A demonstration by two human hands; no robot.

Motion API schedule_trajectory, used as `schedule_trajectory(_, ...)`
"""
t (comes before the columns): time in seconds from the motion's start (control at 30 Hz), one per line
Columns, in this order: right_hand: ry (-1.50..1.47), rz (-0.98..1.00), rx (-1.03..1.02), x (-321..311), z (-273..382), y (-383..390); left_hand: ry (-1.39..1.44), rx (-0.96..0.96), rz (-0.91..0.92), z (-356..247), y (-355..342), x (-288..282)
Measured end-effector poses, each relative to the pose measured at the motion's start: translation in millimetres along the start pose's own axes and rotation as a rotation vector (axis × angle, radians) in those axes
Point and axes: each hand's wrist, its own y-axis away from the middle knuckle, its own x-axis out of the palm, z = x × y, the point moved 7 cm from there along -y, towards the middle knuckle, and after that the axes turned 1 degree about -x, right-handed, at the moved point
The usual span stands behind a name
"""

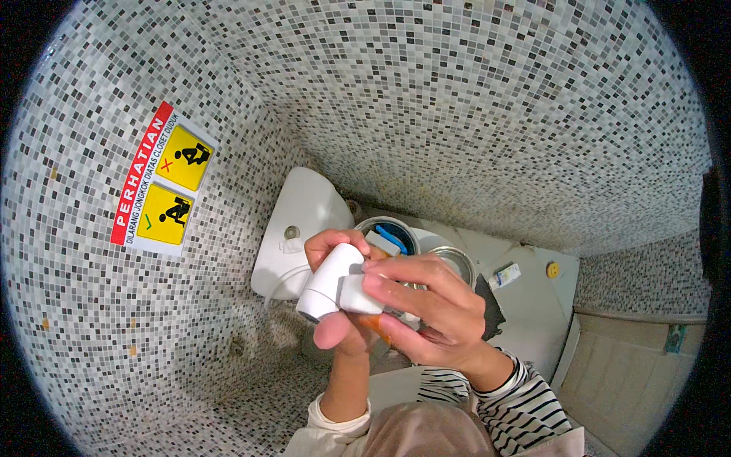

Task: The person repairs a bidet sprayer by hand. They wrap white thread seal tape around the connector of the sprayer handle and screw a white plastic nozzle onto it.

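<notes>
My left hand (352,335) is wrapped round a smooth white cylinder (335,278), its thumb near the lower end. A seam runs round the cylinder, and its lower end is grey. My right hand (438,301) grips a small white block, perhaps a sponge (358,294), between thumb and fingers. The block touches the cylinder's right side, close to its lower end. An orange-brown patch shows by my right thumb; I cannot make out what it is. Both hands are raised above the toilet and partly cover the containers behind them.
A white toilet tank (304,202) stands left of my hands. Behind them are a round container (416,238) with a blue item and a metal bowl (468,263). A dark cloth (493,308), a small packet (506,275) and a yellow smiley sponge (552,270) lie rightward.
</notes>
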Motion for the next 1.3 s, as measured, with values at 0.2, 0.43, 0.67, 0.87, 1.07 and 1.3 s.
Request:
schedule_trajectory(0.2, 0.010, -0.029, 0.004, 5, 5, 3, 0.034, -0.023, 0.031, -1, -2, -4)
schedule_trajectory(0.43, -0.033, -0.058, 0.105, 5, -2, 3, -0.068, -0.003, -0.049, 2, -3, -5)
schedule_trajectory(0.67, -0.045, -0.019, 0.161, 12, 0, 2, 0.063, -0.024, -0.029, 11, -3, -15)
schedule_trajectory(0.87, -0.013, -0.080, 0.225, 7, -16, 6, -0.018, -0.069, -0.040, 9, -1, -10)
schedule_trajectory(1.07, 0.061, -0.069, 0.228, 6, -22, 7, -0.086, -0.060, -0.099, 11, -2, -17)
schedule_trajectory(1.3, 0.121, -0.152, 0.209, 5, -34, 9, 0.030, -0.020, -0.093, 19, -3, -29)
